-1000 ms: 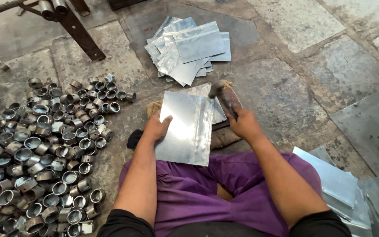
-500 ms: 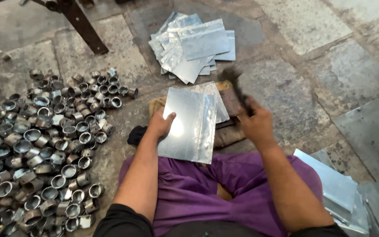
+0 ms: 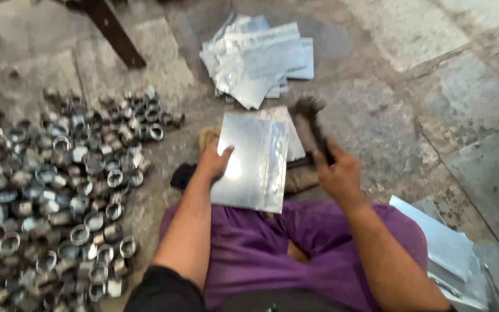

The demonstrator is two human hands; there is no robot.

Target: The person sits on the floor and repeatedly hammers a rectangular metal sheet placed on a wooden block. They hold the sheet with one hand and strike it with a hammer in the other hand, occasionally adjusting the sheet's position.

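- Here, left hand point(image 3: 213, 163) rests palm-down on the left edge of a shiny metal sheet point(image 3: 255, 162), fingers pressed together and flat, thumb out on the sheet face.
- Metal sheet lies tilted over a wooden block point(image 3: 298, 179), just ahead of the purple-clad lap point(image 3: 261, 248).
- Right hand point(image 3: 337, 173) is wrapped in a fist round a dark mallet point(image 3: 307, 124); mallet head is motion-blurred beside the sheet's upper right corner. Contact with the sheet: cannot tell.
- Stack of cut sheets point(image 3: 261, 60) sits farther out on the stone floor point(image 3: 423, 115).
- Heap of small metal rings point(image 3: 59, 190) covers the ground to the left.
- More sheets point(image 3: 446, 248) by the right knee.
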